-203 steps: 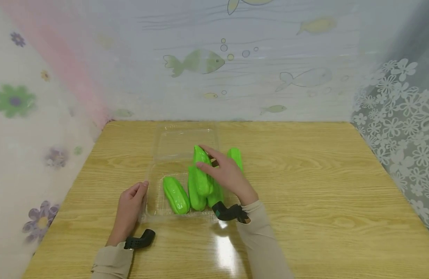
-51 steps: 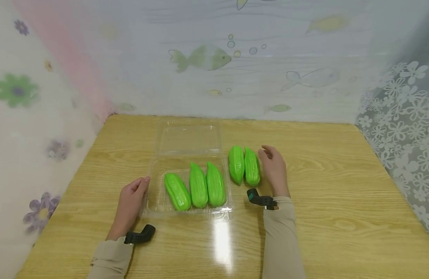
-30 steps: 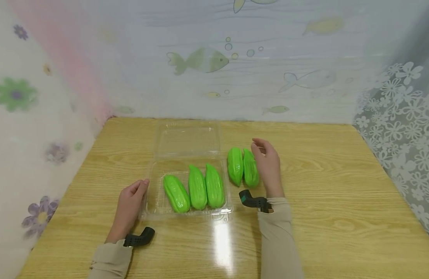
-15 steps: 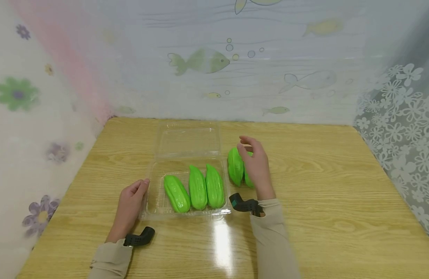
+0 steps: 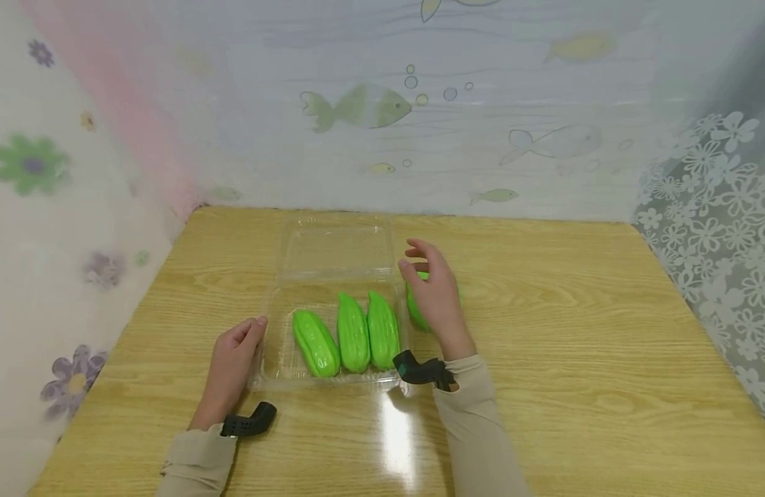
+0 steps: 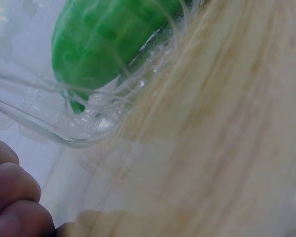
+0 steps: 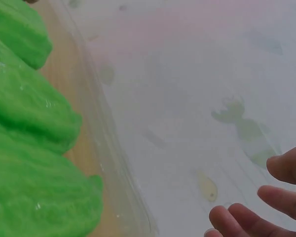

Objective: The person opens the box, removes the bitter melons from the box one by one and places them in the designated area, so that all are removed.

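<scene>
Steadying: my left hand (image 5: 232, 355) pinches the left edge of the clear box (image 5: 278, 353); light pressure should spare its thin-looking plastic.
Vegetables (image 5: 354, 335): three lie inside, glossy, ridged, tapering.
My right hand (image 5: 435, 290): fingers loosely parted, grasping nothing.
Loose vegetable (image 5: 415, 310): on the table (image 5: 575, 345) right of the box, partly hidden by that hand; I'd cup its plump middle.
Lid (image 5: 339, 250): transparent, laid open.

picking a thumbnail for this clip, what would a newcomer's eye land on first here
Probably the three bright green ridged pieces lying side by side in the open clear box, left of the middle of the wooden table. Next, perhaps, the two hands: the left hand at the box's left edge, and the right hand over more green just right of the box.
</scene>
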{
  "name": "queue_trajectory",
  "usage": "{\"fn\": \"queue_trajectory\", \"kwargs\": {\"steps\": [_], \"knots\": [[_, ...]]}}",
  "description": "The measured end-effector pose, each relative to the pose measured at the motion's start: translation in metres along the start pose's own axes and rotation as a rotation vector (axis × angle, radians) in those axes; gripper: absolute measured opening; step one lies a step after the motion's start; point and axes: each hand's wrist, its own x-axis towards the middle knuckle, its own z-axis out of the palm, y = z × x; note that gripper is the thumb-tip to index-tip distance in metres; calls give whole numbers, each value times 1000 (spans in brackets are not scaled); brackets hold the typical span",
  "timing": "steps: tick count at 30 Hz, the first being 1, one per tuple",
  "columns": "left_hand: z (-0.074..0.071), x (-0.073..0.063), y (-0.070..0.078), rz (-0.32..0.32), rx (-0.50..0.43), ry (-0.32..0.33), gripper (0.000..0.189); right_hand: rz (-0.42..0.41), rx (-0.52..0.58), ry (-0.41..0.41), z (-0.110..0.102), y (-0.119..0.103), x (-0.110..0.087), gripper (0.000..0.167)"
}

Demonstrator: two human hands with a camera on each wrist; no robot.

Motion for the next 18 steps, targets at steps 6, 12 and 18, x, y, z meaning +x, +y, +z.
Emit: {"fn": "queue_trajectory", "kwargs": {"steps": [6, 12, 18], "knots": [[0, 1, 1, 4, 15, -1, 53, -14, -31, -49, 11, -6, -2, 39], [0, 1, 1, 0, 16, 0, 52, -28, -68, -96, 26, -10, -6, 38], [0, 1, 1, -5, 18, 0, 52, -58, -111, -151, 37, -12, -10, 38]]}}
